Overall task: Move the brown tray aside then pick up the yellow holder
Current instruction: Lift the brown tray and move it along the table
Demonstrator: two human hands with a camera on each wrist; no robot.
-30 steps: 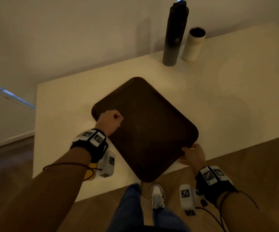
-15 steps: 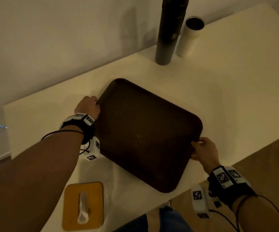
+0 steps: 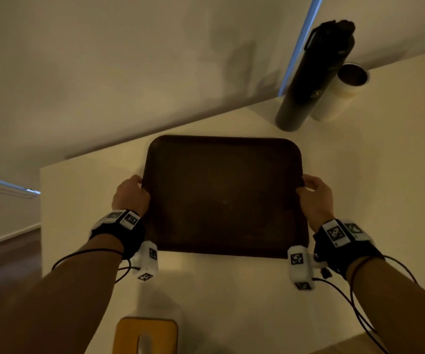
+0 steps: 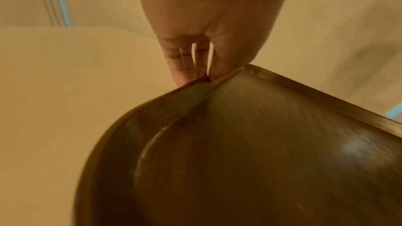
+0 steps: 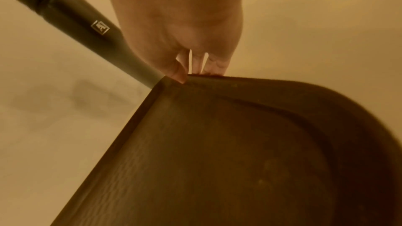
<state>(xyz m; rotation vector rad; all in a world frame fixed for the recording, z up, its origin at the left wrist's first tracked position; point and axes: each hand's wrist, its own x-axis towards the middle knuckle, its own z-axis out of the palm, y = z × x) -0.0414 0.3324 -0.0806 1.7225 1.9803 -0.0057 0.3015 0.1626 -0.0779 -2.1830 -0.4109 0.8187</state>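
Note:
The brown tray [image 3: 225,198] lies square on the white table, held at both short sides. My left hand [image 3: 132,192] grips its left rim, thumb on top and fingers under the edge, as the left wrist view shows on the tray [image 4: 250,152]. My right hand [image 3: 313,195] pinches the right rim in the same way, seen close on the tray [image 5: 217,152]. The yellow holder [image 3: 145,333], with a pale slot in its middle, lies on the table near the front edge, below my left forearm and partly cut off by the frame.
A tall black bottle [image 3: 311,77] and a white cup [image 3: 344,90] stand at the back right, just beyond the tray's far right corner. The bottle [image 5: 87,28] shows near my right hand. The table [image 3: 385,175] ends at a wall behind and at wooden floor on the left.
The tray has turned from a diagonal to square with me and slid back towards the wall. Both hands shifted to its opposite sides. The yellow holder is now uncovered in front.

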